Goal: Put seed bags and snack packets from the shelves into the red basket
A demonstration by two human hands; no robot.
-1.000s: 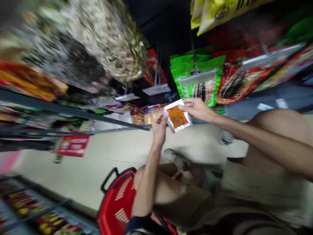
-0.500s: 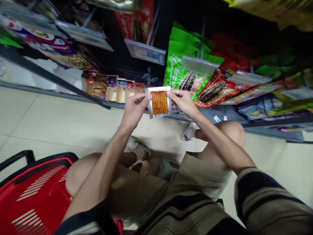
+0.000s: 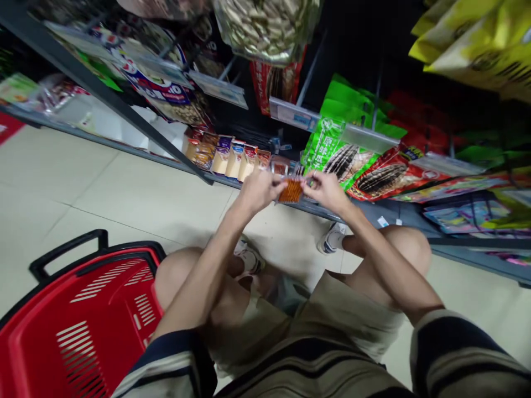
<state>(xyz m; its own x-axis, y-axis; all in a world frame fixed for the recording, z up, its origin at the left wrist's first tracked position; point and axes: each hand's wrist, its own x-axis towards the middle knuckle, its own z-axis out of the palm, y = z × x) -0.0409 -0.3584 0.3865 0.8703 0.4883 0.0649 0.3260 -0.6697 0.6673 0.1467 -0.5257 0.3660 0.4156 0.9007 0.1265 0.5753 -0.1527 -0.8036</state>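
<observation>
I am squatting in a shop aisle with both arms stretched toward a low shelf point(image 3: 265, 190). My left hand point(image 3: 259, 189) and my right hand point(image 3: 326, 189) each pinch one side of a small clear snack packet point(image 3: 291, 190) holding orange-brown sticks. The packet is tilted nearly edge-on to me, just in front of the shelf's front edge. A row of small snack packs point(image 3: 232, 157) stands on the shelf right behind my hands.
A red shopping basket point(image 3: 78, 326) with a black handle sits at my lower left on the tiled floor. Green point(image 3: 336, 149) and red point(image 3: 385, 177) sunflower-seed bags hang on pegs to the right. More bags hang above. My knees and shoes are below my hands.
The packet has tipped from facing me flat to almost edge-on and moved closer to the shelf. My view has swung so that more of the basket shows.
</observation>
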